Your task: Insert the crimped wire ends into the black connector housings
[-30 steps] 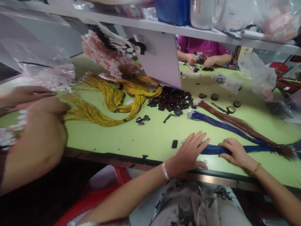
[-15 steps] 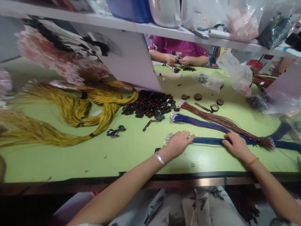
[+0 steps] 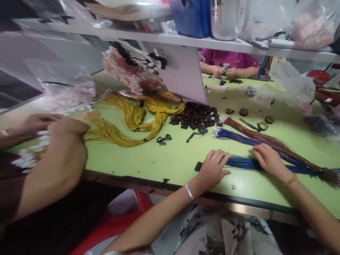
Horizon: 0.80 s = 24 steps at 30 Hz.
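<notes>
Left hand palm down, thumb held out, right hand with fingers loosely bent, forearms angled inward

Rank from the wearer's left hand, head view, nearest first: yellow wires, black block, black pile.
1. Black block: just left of the left hand.
2. Black pile: farther up the table, slightly left.
3. Yellow wires: well left, past the pile.

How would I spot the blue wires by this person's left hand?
On the green table, start at the heap of small black pieces and look down and right to the left hand. The blue wire bundle extends from there toward the right hand. Along that stretch, it lies nearer the table's front than its neighbours, the purple-blue bundle and the brown bundle.
</notes>
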Motion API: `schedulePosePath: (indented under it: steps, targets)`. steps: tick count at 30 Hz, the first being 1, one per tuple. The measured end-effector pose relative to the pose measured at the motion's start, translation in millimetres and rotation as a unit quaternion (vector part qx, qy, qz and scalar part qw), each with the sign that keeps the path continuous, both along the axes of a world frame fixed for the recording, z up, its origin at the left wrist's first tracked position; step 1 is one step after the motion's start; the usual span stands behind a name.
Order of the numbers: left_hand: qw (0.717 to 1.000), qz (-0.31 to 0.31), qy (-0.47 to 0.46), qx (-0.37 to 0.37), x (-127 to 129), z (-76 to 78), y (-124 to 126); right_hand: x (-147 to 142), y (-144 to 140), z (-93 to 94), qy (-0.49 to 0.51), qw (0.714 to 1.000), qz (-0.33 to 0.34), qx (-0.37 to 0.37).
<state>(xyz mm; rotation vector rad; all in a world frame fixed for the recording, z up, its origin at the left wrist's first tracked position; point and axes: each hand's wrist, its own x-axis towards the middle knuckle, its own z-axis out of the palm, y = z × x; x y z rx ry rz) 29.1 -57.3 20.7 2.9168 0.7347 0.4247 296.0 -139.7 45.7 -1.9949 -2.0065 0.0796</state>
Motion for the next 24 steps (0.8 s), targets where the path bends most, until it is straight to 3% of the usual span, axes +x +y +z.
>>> schedulePosePath:
  steps: [5,8,12,18,20,21,24]
  targets:
    - [0.991,0.118,-0.052,-0.027,-39,-6.3,0,-27,73,-12.6,0.009,0.998,0.050,0.022]
    - [0.977,0.191,-0.082,-0.055,-56,-16.4,0,-36,99,-21.8,-0.011,0.998,0.054,0.006]
    - [0.962,0.210,-0.121,-0.122,-64,-23.1,0,-38,98,-22.2,-0.002,0.998,0.069,0.006]
    - [0.930,0.220,-0.187,-0.228,-64,-15.4,11,-54,65,-9.4,0.083,0.990,0.112,-0.021]
    - [0.886,0.241,-0.249,-0.309,-63,-13.2,16,-63,59,-9.8,0.069,0.991,0.114,-0.032]
    - [0.851,0.249,-0.285,-0.365,-62,-12.2,19,-66,59,-11.2,0.060,0.991,0.110,-0.039]
    - [0.718,0.252,-0.379,-0.526,-56,-7.8,25,-72,66,-17.8,0.060,0.992,0.081,-0.073]
